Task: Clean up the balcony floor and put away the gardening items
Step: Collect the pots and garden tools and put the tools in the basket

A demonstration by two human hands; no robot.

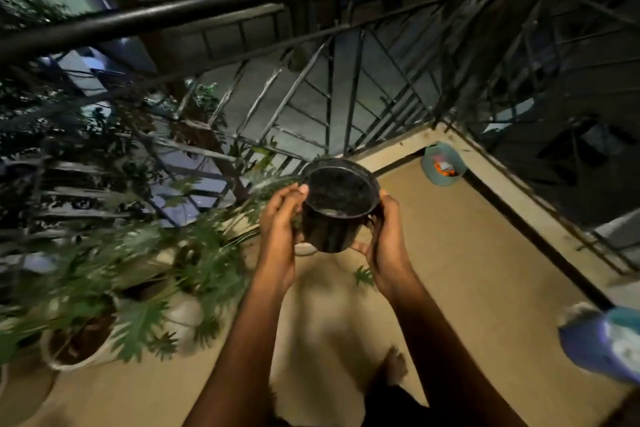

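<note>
Two hands, left hand and right hand, curl their fingers round a black plastic pot above the balcony floor (teal container unstowed in the corner): tidying seems unfinished.

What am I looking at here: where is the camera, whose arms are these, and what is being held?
There is no machine: a person works with bare hands, and the single picture comes from a camera on their head, looking forward and down. The two arms are theirs. The left hand and right hand grip a black pot from either side, held up off the floor. Potted plants stand on the left by the railing. A teal tub sits in the far corner, and a blurred blue thing shows at the right edge. What is in the pot is unclear.
</note>
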